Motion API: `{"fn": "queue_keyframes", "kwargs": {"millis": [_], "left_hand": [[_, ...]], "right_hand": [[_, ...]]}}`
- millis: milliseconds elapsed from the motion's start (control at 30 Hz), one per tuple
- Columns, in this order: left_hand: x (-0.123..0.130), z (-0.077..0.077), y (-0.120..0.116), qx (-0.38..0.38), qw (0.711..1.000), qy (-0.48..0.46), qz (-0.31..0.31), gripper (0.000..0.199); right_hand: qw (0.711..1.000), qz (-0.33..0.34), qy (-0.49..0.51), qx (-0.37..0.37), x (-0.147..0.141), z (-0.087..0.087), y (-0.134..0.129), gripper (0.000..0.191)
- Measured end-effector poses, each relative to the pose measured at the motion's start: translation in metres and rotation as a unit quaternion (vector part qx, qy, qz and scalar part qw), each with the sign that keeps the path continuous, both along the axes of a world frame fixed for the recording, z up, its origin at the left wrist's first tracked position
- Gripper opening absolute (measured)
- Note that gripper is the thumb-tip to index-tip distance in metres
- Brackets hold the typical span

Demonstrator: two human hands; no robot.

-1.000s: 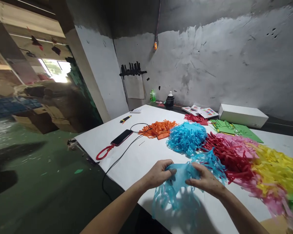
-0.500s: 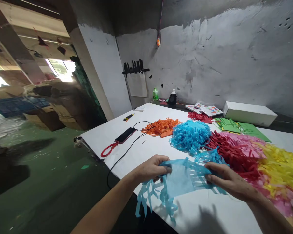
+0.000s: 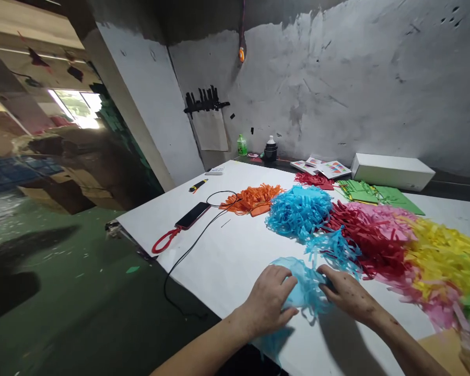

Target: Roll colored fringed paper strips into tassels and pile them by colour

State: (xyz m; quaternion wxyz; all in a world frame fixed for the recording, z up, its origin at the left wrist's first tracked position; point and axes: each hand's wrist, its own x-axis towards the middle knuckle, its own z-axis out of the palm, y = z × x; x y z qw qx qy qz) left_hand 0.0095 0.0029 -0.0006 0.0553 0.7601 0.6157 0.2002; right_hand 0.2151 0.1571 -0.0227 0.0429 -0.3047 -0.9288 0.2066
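Pale blue tissue paper with fringed strips lies near the front edge of the white table, between my two hands. My left hand rests over its left part, fingers spread and curved, thumb apart. On the right side, my right hand pinches the fringe between thumb and fingers. Part of the paper hangs below my left wrist at the table edge. Just beyond my hands sit a small blue fringe bunch and a larger fluffy blue fringe pile.
Orange, dark red, pink and yellow fringe piles spread across the table. A phone with a red strap and a black cable lie at left. A cutter, white box and bottles stand farther back.
The blue tissue, stretched between both hands before, now lies bunched lower on the table. My left hand has moved right and opened over it; my right hand still pinches the fringe.
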Motion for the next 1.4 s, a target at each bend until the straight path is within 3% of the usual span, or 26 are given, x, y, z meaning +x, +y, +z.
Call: {"fn": "queue_keyframes", "kwargs": {"millis": [133, 233, 333, 433, 500, 567, 700, 833, 933, 1100, 1267, 1400], "left_hand": [[-0.009, -0.018, 0.005, -0.063, 0.994, 0.084, 0.015, 0.016], [-0.017, -0.026, 0.01, -0.081, 0.993, 0.084, 0.011, 0.013], [-0.02, -0.028, 0.013, -0.092, 0.994, 0.055, 0.015, 0.014], [-0.021, -0.023, 0.014, -0.097, 0.994, 0.032, 0.031, 0.019], [-0.022, -0.018, 0.013, -0.102, 0.994, 0.014, 0.038, 0.022], [-0.026, -0.013, 0.01, -0.11, 0.993, -0.006, 0.044, 0.025], [-0.035, -0.008, 0.002, -0.13, 0.989, -0.041, 0.063, 0.03], [-0.045, -0.007, -0.001, -0.15, 0.982, -0.081, 0.083, 0.033], [-0.047, -0.009, -0.001, -0.159, 0.977, -0.107, 0.093, 0.028], [-0.043, -0.017, -0.001, -0.147, 0.974, -0.111, 0.13, 0.026], [-0.035, -0.019, -0.002, -0.079, 0.977, -0.083, 0.179, 0.01], [-0.03, -0.02, 0.009, -0.016, 0.985, -0.085, 0.151, 0.019]], "right_hand": [[0.999, -0.015, 0.03, 0.028, 0.007, -0.001, 0.007, 0.04], [0.983, -0.005, 0.095, 0.155, 0.011, 0.006, 0.002, 0.049], [0.953, 0.075, 0.161, 0.246, 0.002, 0.014, -0.022, 0.053], [0.949, 0.148, 0.17, 0.221, -0.016, 0.012, -0.047, 0.056], [0.959, 0.143, 0.16, 0.184, -0.025, 0.004, -0.053, 0.042], [0.972, 0.12, 0.149, 0.134, -0.029, -0.005, -0.05, 0.027], [0.984, 0.112, 0.13, 0.04, -0.024, -0.015, -0.033, 0.022], [0.99, 0.089, 0.106, 0.009, -0.02, -0.014, -0.024, 0.02], [0.995, 0.062, 0.084, 0.002, -0.026, -0.018, -0.02, 0.028], [0.998, 0.019, 0.059, 0.018, -0.038, -0.026, -0.018, 0.023], [0.998, 0.0, 0.038, 0.04, -0.045, -0.026, -0.019, 0.022], [0.998, 0.004, 0.026, 0.052, -0.048, -0.026, -0.019, 0.023]]}}
